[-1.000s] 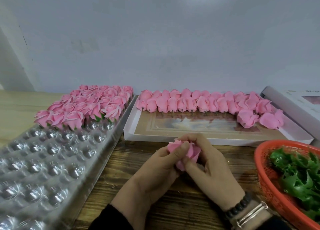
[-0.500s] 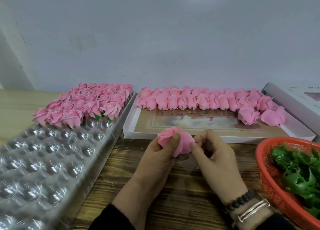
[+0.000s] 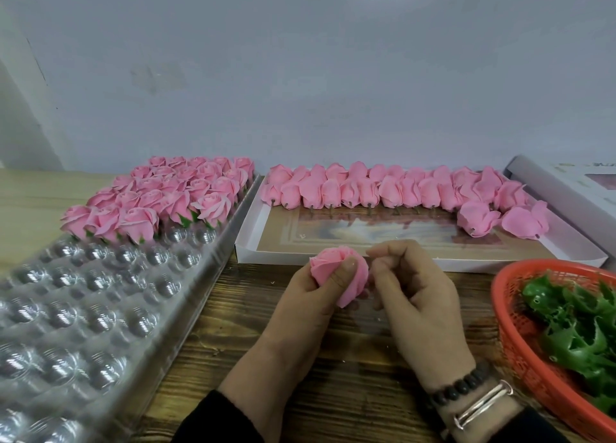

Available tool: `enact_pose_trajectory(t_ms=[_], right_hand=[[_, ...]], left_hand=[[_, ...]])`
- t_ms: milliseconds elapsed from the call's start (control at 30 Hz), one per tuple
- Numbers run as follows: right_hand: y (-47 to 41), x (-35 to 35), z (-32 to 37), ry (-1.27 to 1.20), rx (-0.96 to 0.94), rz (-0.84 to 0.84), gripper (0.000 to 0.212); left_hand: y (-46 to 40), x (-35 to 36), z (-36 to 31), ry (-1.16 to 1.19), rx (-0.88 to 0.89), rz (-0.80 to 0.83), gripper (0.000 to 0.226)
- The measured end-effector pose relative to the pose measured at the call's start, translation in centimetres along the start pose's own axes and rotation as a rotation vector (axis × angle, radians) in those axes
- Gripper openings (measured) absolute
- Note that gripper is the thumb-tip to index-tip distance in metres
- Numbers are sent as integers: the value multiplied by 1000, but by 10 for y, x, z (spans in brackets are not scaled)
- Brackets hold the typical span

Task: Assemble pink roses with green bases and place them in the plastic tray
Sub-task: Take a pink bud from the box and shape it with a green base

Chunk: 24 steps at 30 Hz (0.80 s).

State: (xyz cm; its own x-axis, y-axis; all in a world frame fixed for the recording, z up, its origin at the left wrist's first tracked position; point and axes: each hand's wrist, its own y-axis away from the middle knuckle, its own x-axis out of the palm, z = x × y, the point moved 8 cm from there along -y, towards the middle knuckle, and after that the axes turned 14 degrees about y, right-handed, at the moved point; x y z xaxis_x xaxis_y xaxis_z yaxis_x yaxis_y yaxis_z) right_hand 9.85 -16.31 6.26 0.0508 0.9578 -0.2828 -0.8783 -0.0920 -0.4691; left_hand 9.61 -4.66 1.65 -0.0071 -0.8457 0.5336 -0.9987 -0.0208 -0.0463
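Observation:
My left hand [image 3: 311, 296] grips a pink rose head [image 3: 336, 274] above the wooden table, its thumb across the petals. My right hand [image 3: 416, 296] is just right of the rose with curled fingers close to its base; whether they hold anything is hidden. The clear plastic tray [image 3: 100, 309] lies at the left, with several finished roses on green bases [image 3: 173, 192] filling its far rows. Loose pink rose heads [image 3: 383, 189] line the far side of a shallow white box [image 3: 416, 242]. Green bases [image 3: 576, 322] lie in a red basket [image 3: 510, 326] at the right.
The wooden table [image 3: 333, 376] runs under my hands. A grey-white wall stands close behind the box and tray. Another white box lid [image 3: 573, 189] sits at the far right. Both wrists wear dark sleeves, and the right one has a bead bracelet and a silver bangle.
Both hands pressed together around the rose a second ago. Now the left hand holds it turned, bloom facing up-left, and the right hand has drawn slightly away to the right.

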Motion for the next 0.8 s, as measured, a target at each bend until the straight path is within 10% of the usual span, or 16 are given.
enact_pose_trajectory(t_ms=[800], right_hand=[[7,38,-15,-64,210,422,13]], left_hand=[[2,7,3,333,-87,-55,32]])
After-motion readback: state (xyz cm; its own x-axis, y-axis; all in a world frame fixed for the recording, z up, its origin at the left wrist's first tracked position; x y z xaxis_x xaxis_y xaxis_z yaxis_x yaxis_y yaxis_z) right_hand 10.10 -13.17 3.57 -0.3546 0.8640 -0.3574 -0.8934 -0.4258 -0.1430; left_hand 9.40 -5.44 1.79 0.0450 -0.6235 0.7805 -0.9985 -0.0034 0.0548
